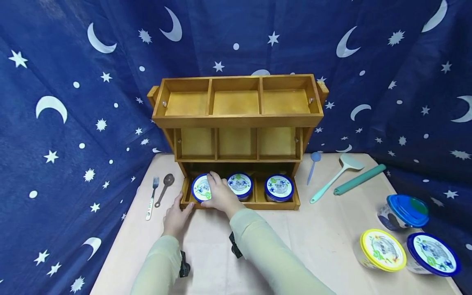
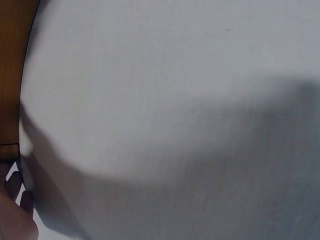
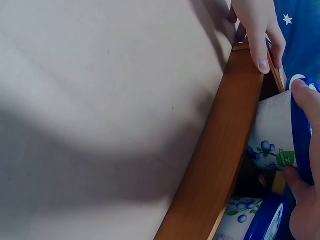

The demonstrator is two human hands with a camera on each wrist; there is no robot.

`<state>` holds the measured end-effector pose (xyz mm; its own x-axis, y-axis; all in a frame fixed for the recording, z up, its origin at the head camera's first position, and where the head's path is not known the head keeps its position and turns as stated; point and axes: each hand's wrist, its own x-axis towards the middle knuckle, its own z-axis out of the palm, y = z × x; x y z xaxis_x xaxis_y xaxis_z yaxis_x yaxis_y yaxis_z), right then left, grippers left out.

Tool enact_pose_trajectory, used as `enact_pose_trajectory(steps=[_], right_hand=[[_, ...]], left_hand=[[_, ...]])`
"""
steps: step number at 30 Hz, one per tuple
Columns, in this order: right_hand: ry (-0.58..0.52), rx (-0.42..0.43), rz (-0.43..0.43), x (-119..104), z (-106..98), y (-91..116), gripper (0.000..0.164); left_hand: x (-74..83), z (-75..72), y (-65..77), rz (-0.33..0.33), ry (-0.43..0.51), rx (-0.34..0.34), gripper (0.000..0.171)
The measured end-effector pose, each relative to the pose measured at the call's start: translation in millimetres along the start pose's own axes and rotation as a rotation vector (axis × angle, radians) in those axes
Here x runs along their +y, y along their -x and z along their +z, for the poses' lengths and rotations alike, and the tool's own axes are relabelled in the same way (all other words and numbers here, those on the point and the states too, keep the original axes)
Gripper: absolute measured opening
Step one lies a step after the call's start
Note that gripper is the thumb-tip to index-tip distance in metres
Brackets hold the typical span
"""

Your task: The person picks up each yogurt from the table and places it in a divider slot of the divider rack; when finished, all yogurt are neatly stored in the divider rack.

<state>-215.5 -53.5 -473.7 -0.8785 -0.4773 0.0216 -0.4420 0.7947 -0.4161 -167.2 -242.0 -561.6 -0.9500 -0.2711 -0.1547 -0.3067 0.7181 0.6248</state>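
The left tub (image 1: 200, 189) sits at the nine o'clock end of the bottom tray (image 1: 241, 206), about ten o'clock from the right hand (image 1: 223, 197) and between one and two o'clock from the left hand (image 1: 177, 217). The right hand is nearer, its thumb and fingers parted around the tub and gripping its lid and upper wall; whether the base rests on the tray floor is hidden. The left hand pinches the tray's seven o'clock corner, thumb on the front board. The tray's long axis runs nine to three o'clock; the tub is round, its axis roughly upright. Smooth, straight-grained wood meets glossy blue rims and white, berry-printed plastic; the middle tub (image 1: 240, 185) and right tub (image 1: 279, 187) match. Beneath lies a matte beige cloth (image 1: 210, 254).
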Motion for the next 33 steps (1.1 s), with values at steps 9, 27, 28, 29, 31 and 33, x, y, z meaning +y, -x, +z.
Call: enact_pose_trajectory(steps=[9,27,28,29,31,33], right_hand=[[-0.019,-0.018,0.032,0.5,-0.5,-1.4,0.099],[0.007,-0.12,0.097,-0.4,-1.4,-2.9,0.089],[0.002,-0.131,0.101,-1.1,-2.2,-3.1,0.089],[-0.005,-0.138,0.106,-1.8,-3.0,-3.1,0.088],[-0.011,-0.151,0.112,-3.1,-4.0,-3.4,0.088],[-0.014,-0.17,0.12,-4.5,-4.8,-3.0,0.088]], left_hand=[[3.4,-0.5,0.9,-0.008,0.033,-0.005,0.08],[5.0,-1.8,4.5,-0.013,0.012,0.003,0.075],[4.6,-1.6,4.2,-0.016,0.015,0.005,0.075],[4.1,-1.4,3.9,-0.015,0.017,0.006,0.075],[3.5,-1.1,3.5,-0.019,0.02,0.008,0.076],[2.6,-0.6,3.4,-0.024,0.021,0.006,0.076]])
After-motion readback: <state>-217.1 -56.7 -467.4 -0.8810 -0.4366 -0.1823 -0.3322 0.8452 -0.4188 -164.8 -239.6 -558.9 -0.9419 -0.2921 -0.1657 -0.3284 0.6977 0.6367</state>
